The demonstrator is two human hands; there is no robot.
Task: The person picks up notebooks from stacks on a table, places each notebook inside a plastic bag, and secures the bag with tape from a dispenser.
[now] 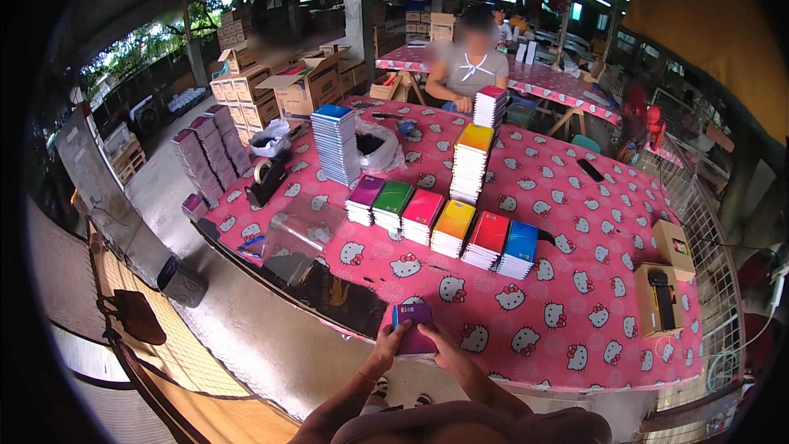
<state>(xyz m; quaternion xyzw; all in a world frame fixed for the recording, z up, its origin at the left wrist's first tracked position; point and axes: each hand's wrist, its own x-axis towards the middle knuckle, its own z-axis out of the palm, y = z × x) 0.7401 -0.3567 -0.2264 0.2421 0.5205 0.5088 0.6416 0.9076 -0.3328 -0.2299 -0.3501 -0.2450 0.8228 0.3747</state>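
Between my two hands, at the table's near edge, is a purple spiral notebook, or a small pile of them. My left hand grips its left side, the thumb lying on the cover. On the right side my right hand holds it the same way. Beyond it runs a row of short notebook piles: purple, green, pink, yellow, red and blue. Behind the row rise a tall yellow-topped stack and a tall blue-topped stack.
A pink patterned cloth covers the table. On its left are a tape dispenser, a clear plastic sheet and purple notebook stacks. A phone and small cartons lie right. Another person sits across the table.
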